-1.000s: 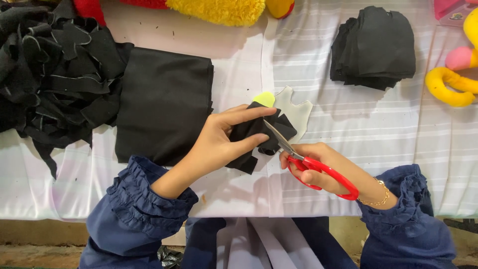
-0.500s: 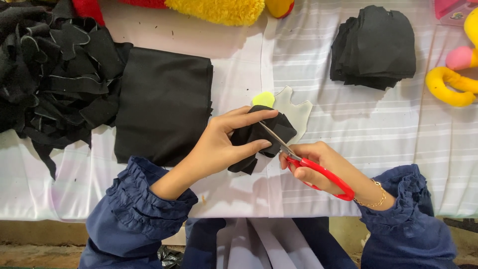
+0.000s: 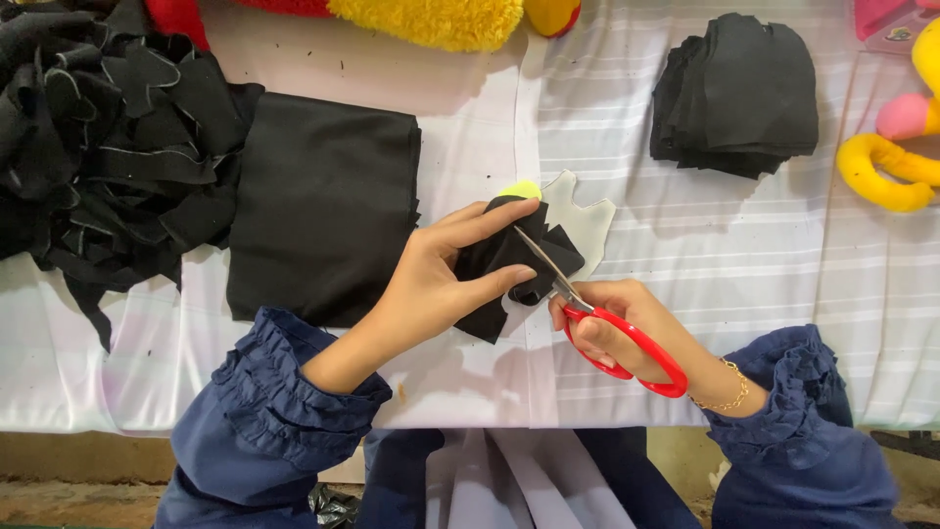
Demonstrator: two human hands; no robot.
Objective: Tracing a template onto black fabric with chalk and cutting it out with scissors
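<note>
My left hand [image 3: 436, 279] pinches a small piece of black fabric [image 3: 494, 269] above the white striped tablecloth [image 3: 685, 264]. My right hand [image 3: 612, 328] grips red-handled scissors [image 3: 607, 323], whose blades are open and bite into the fabric's right edge. Beneath the fabric lies a pale translucent template [image 3: 583, 211] with a notched outline, and a small yellow-green thing [image 3: 522, 188] peeks out behind my fingertips.
A folded black cloth [image 3: 323, 201] lies left of my hands, with a heap of black offcuts [image 3: 93, 147] beyond it. A stack of cut black pieces [image 3: 739, 93] sits at the far right. Yellow, red and pink plush toys [image 3: 886, 162] line the back and right edges.
The fabric piece has turned slightly in my left hand and the scissors have advanced a little along its edge. Everything else stays put.
</note>
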